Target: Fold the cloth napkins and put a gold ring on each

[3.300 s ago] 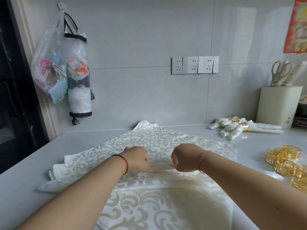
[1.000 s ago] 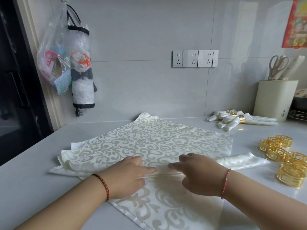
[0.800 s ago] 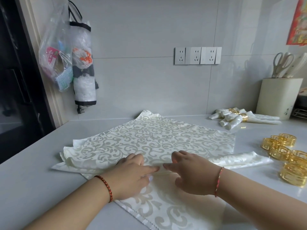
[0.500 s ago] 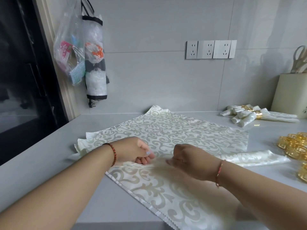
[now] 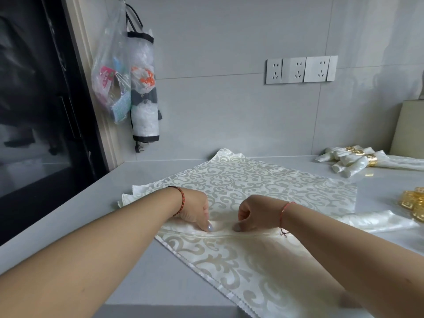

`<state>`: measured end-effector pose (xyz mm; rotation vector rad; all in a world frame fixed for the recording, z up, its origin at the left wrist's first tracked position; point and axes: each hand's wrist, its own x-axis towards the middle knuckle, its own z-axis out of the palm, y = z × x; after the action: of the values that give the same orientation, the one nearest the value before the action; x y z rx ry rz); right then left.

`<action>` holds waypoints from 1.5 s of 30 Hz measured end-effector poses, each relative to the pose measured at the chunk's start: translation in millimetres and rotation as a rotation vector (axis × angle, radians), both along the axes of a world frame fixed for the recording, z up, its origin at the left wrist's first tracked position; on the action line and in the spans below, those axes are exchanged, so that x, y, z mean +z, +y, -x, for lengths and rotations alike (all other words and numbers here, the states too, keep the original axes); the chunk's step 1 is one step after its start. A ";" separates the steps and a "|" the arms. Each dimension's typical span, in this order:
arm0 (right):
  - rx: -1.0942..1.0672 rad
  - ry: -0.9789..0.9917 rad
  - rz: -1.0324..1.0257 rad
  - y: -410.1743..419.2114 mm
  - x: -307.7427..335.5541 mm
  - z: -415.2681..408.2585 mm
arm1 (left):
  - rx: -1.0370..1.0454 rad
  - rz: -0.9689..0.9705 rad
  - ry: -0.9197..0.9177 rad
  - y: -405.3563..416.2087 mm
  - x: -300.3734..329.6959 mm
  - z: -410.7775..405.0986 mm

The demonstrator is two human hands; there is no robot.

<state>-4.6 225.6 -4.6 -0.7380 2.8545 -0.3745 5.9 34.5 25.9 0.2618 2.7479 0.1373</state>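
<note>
A single head-worn wide-angle view looks forward and down from just above the near edge of the counter [image 5: 68, 216], facing the tiled back wall [image 5: 229, 99]. It sits close: both forearms enter from the bottom corners, the outlets [image 5: 300, 70] lie far right, and straight lines bow towards the edges.

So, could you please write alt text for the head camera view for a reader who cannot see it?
Two hands, left hand and right hand, pinch a fold in a cream patterned napkin spread on a grey counter. To the right lie a rolled napkin, loose gold rings and finished ringed napkins.
</note>
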 end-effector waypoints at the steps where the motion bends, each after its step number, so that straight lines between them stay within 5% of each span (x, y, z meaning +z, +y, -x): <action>1: 0.015 -0.003 -0.009 1.4 2.6 -1.2 | -0.015 0.011 -0.016 0.2 1.2 -1.3; 8: 0.094 -0.078 -0.079 16.3 4.9 -8.6 | -0.057 -0.286 -0.204 -11.8 -4.9 -20.4; 20: 0.395 0.202 0.161 22.1 -6.6 -41.3 | -0.029 -0.368 -0.263 -10.7 1.2 -39.0; 28: 0.336 0.120 0.151 27.4 -4.5 -55.6 | 0.028 -0.445 -0.624 -13.5 15.3 -41.5; 37: 0.147 -0.345 0.324 30.2 21.4 -49.1 | -0.313 0.023 -0.087 9.8 15.0 -30.9; 45: 0.126 -0.477 0.225 30.5 34.2 -36.2 | -0.236 -0.489 -0.024 18.9 -1.2 -21.4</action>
<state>31.6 256.1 29.6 -0.7413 2.3312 -0.7485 27.3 53.3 24.7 0.7033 2.5939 0.7428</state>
